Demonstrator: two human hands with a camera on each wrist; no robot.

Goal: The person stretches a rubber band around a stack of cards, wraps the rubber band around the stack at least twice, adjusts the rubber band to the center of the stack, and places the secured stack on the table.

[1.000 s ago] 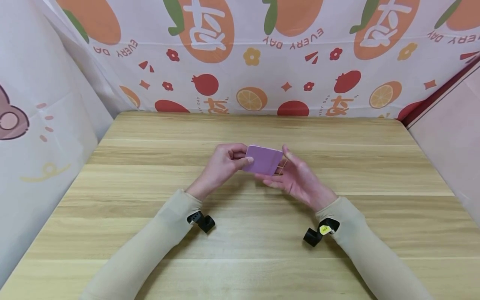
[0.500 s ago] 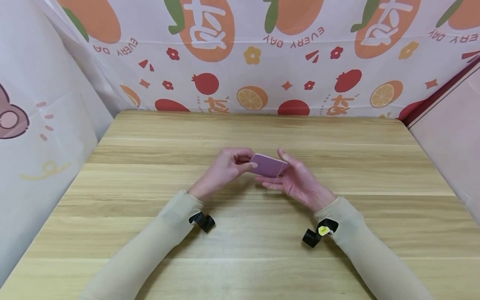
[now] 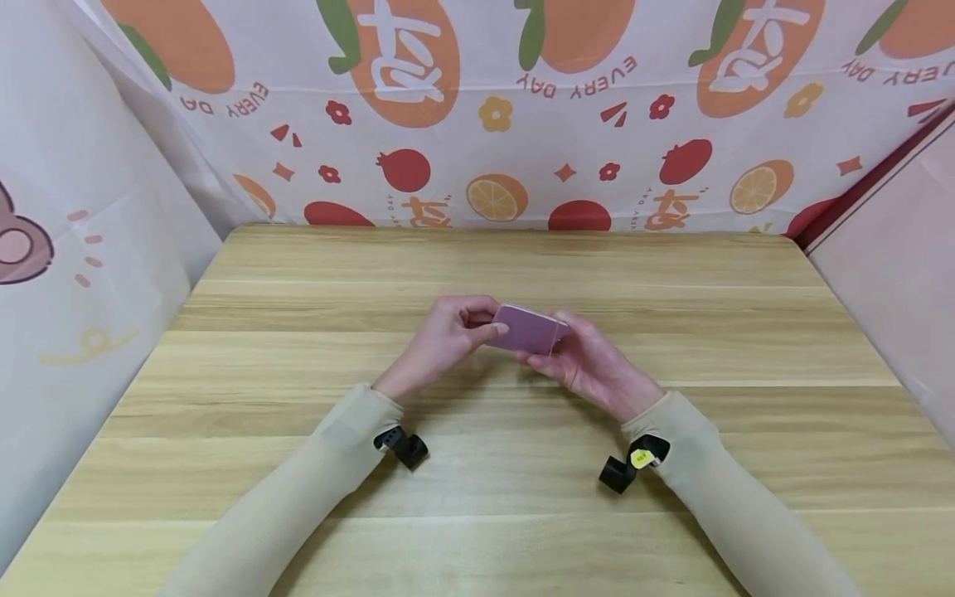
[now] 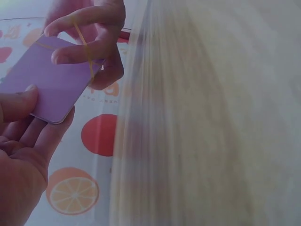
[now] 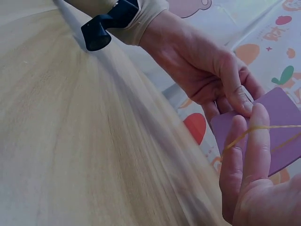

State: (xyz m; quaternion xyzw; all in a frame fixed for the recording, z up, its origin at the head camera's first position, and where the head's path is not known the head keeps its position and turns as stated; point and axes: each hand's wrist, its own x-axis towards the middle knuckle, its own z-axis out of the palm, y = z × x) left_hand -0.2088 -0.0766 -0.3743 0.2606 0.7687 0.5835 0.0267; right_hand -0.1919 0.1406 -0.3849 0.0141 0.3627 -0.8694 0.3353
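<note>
A purple card with rounded corners and a pale, slightly thick edge is held tilted above the table. My left hand pinches its left end, thumb on the near face and fingers behind. A thin yellow rubber band runs across the card's right part and loops over fingers of my right hand. In the left wrist view, the band stretches between those bent fingers, which overlap the card's face. In the head view, the right thumb is at the card's upper right corner.
Both hands are over a wood-grain table. A fruit-print cloth hangs along its back edge, with pale cloth at the left and a pale panel at the right. Black camera mounts sit at both wrists.
The card has come lower and tilted flatter to the view. My right hand's spread fingers and thumb have drawn in around its right end; the left keeps its pinch.
</note>
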